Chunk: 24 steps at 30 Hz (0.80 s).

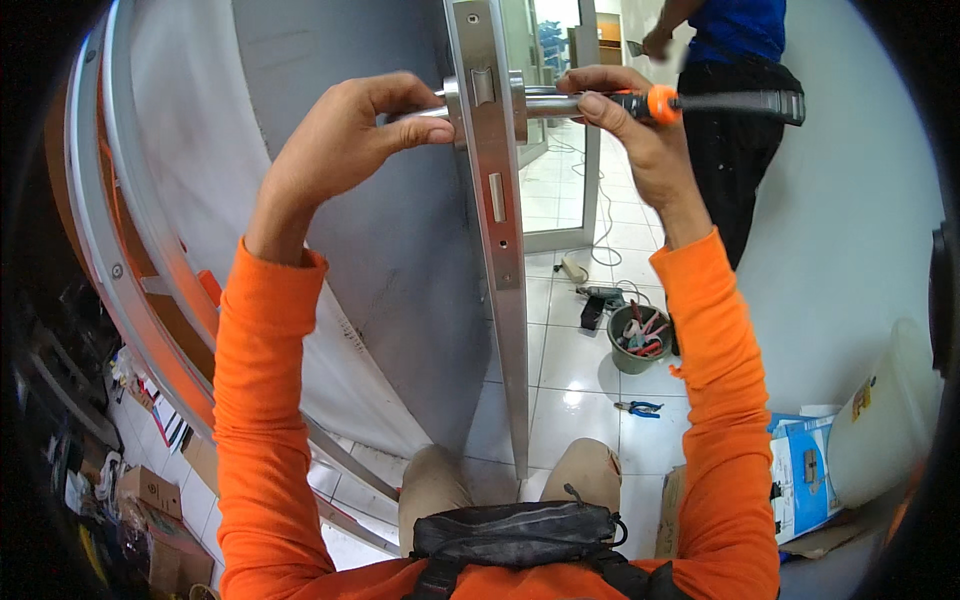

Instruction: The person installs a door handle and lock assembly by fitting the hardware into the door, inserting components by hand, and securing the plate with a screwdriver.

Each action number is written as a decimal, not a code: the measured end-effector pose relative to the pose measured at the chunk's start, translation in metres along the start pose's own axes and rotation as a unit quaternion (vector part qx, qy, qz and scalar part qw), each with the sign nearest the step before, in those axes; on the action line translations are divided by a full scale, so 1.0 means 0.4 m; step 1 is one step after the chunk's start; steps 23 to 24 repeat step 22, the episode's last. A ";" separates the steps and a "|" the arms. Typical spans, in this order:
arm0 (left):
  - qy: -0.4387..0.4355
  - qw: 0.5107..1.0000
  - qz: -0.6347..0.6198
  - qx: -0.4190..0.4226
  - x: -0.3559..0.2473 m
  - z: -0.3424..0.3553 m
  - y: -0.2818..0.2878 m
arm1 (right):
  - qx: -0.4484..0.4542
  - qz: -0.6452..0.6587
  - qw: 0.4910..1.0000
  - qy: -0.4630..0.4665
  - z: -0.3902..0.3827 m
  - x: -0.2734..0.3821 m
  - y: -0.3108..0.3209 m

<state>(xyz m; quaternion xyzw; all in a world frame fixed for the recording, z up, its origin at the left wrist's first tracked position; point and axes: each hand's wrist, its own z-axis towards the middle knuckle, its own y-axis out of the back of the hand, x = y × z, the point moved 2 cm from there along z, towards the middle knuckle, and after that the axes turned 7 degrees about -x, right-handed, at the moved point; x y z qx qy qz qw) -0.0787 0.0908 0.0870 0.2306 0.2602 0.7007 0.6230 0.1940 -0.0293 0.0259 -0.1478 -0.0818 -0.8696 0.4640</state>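
A pale door stands edge-on before me, its metal edge (512,350) carrying a latch (483,87) and a slot plate. On the left face, my left hand (375,125) pinches the silver lever handle (436,112) between thumb and fingers. Across the door, my right hand (630,125) closes around the opposite silver handle (550,104), the thumb on top. A long tool with a black and orange body (662,104) runs out to the right from that hand; its exact kind is unclear. Part of its grip is hidden by my fingers.
A co-worker in blue and black (735,130) stands at right, beyond the door. On the tiled floor lie a corded drill (600,293), a bucket of tools (632,362) and blue pliers (640,408). A white bin (880,420) stands right; cardboard boxes (150,495) sit left.
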 end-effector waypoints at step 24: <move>0.035 0.981 -0.178 -0.075 0.097 -0.037 -0.072 | 0.021 -0.123 0.992 0.000 -0.012 -0.015 0.032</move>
